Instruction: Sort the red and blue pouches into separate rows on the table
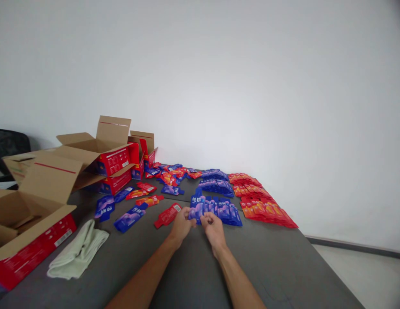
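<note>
Between my two hands is a blue pouch (196,205) with pale lettering, held upright by its lower corners. My left hand (183,223) pinches its left side. My right hand (213,226) pinches its lower right side. Just behind and to the right lies a row of overlapping blue pouches (230,211); the held pouch partly covers the row's left end. A single red pouch (168,215) lies beside my left hand, back side up.
More blue rows (215,185) lie farther back, with rows of red-orange pouches (267,209) at right. A mixed pile (174,173) sits near the wall. Loose pouches (131,217), a folded pale cloth (77,249) and open cardboard boxes (35,240) occupy the left.
</note>
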A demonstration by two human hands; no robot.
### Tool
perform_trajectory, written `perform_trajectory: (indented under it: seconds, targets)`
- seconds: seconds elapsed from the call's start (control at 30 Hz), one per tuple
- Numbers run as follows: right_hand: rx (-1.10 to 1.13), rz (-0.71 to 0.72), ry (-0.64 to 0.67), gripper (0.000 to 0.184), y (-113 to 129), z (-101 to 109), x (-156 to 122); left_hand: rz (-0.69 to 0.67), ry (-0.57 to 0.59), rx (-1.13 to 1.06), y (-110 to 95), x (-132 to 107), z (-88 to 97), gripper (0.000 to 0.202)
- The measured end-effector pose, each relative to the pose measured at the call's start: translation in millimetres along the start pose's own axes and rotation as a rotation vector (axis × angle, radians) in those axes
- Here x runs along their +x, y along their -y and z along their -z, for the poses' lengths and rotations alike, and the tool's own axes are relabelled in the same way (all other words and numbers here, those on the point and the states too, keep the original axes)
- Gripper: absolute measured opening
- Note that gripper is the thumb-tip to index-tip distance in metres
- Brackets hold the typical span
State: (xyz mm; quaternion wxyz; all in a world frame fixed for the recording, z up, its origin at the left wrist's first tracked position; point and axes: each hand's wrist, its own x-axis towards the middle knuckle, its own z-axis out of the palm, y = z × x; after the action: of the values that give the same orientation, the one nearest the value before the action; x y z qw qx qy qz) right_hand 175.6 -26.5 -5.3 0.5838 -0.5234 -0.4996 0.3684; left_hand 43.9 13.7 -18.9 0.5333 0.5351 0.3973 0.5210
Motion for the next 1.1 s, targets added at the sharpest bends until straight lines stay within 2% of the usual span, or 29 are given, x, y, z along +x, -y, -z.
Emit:
perform_trajectory:
  seconds: [0.17,0.23,0.37,0.43,0.5,0.57,0.67,0.8,0.93,1.1]
  targets:
    - [-0.031,0.030,-0.087,0.032,-5.6,8.6,2.8,0.065,0.051,0.008,-3.7,-5.2,-2.3,0.023]
    - [-0.090,0.033,-0.123,0.031,-11.7,11.1,5.4,0.044,0.035,0.031,-4.9,-6.1,-1.8,0.012]
    - [-0.258,0.084,-0.202,0.031,-18.0,13.7,8.6,0.051,0.077,0.057,-3.5,-7.6,-3.8,0.011]
    - [-0.325,0.103,-0.231,0.032,-17.1,15.5,9.0,0.076,0.085,0.020,-0.8,-8.9,-8.2,0.033]
    - [-0.385,0.098,-0.246,0.033,-15.3,18.9,10.0,0.055,0.027,-0.021,2.6,-9.3,-14.0,0.054]
    - [-0.452,0.092,-0.245,0.035,-14.4,24.6,12.5,0.014,-0.025,-0.039,6.3,-6.5,-19.2,0.060]
    - [-0.600,0.139,-0.266,0.038,-16.2,36.6,19.0,-0.017,-0.040,0.000,12.4,5.9,-25.0,0.053]
    - [-0.918,0.206,-0.340,0.042,-24.2,54.3,25.8,-0.021,-0.066,0.140,19.6,31.5,-35.7,0.043]
    - [-1.150,0.120,-0.361,0.046,-35.0,64.9,26.1,0.008,-0.066,0.271,24.7,53.1,-56.5,0.043]
    - [-1.249,-0.020,-0.298,0.052,-44.1,69.2,26.3,0.050,0.005,0.458,30.4,66.6,-83.5,0.047]
